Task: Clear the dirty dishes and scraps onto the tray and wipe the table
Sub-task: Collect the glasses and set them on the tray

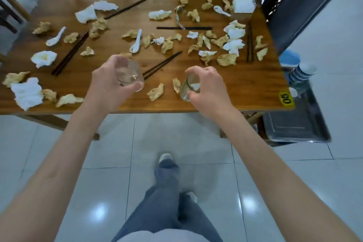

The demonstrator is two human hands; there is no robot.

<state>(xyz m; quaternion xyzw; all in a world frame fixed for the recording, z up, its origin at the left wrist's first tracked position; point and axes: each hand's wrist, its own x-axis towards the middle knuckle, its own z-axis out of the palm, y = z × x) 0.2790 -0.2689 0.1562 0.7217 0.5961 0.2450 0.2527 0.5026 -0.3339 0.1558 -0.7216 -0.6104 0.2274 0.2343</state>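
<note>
A small clear drinking glass (128,73) was gripped in the curled left hand (110,82), and a 2nd clear glass (189,88), tilted, was pinched by the right hand (208,86); both were held over the near edge of the brown wooden table (245,84). The grey metal tray (298,124) sat low at the right. A tilted, smooth glass could be dropped on the tiled floor (117,143) in transfer, or knocked against the stacked blue-and-white bowls (301,73).

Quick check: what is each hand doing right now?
Left hand: grips a clear glass.
Right hand: grips a second clear glass.
</note>
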